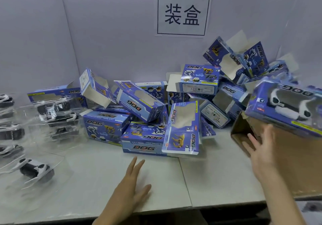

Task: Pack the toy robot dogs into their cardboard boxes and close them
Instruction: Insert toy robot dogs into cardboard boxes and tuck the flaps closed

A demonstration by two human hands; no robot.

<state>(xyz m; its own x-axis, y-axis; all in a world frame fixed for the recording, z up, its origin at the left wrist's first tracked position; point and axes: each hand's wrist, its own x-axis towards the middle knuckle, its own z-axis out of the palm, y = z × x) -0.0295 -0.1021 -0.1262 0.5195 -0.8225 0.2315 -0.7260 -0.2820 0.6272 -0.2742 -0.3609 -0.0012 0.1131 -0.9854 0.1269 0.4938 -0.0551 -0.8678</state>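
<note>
Your left hand (131, 185) and right hand (261, 152) are bare, fingers (132, 166) long and slim. Your forearms (283, 199) are uncovered too.

Toy dogs (35, 170) lie left of the boxes (139, 102), apparently touching.

I've got a pale lilac wall (113, 33) ahead, paper sign (183, 14) at one o'clock, whitish table (97, 172) at six.

- left hand (132, 186) is flat, palm down, fingers straight and a bit spread, pointing away from the body, forearm coming in from the bottom edge
- right hand (261, 149) sits higher, off to the right, fingers straight too, forearm angling up from the lower right corner
</note>
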